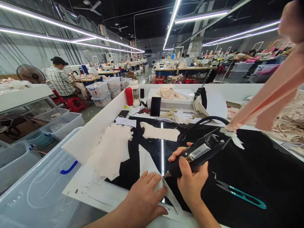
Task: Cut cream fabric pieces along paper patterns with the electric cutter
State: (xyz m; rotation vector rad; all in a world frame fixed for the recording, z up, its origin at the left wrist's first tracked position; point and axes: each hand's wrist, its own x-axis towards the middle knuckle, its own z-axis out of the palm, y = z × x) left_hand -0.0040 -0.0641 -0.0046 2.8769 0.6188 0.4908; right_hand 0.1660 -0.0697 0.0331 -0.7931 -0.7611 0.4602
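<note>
My left hand [148, 194] lies with fingers outstretched on a white fabric piece [146, 160], pressing it onto the black glossy tabletop [237, 164]. In my right hand [191, 177] is a black corded electric hand cutter [197, 155]. Its narrow metal tip touches or nearly touches the fabric's right edge, close to my left fingertips. A slim white strip curves down from there, right of my left hand. The cutter's rear end is tied to a hanging pink fabric strip [268, 95]. Teal-handled thread snips [244, 194] lie to the right of my right hand.
A stack of cream fabric pieces [109, 152] lies left, and another cut piece [161, 132] lies behind. At the back are a phone [155, 106], a red thread cone [129, 96] and a white box [174, 99]. A lidded plastic bin [47, 177] stands left; a seated person works beyond.
</note>
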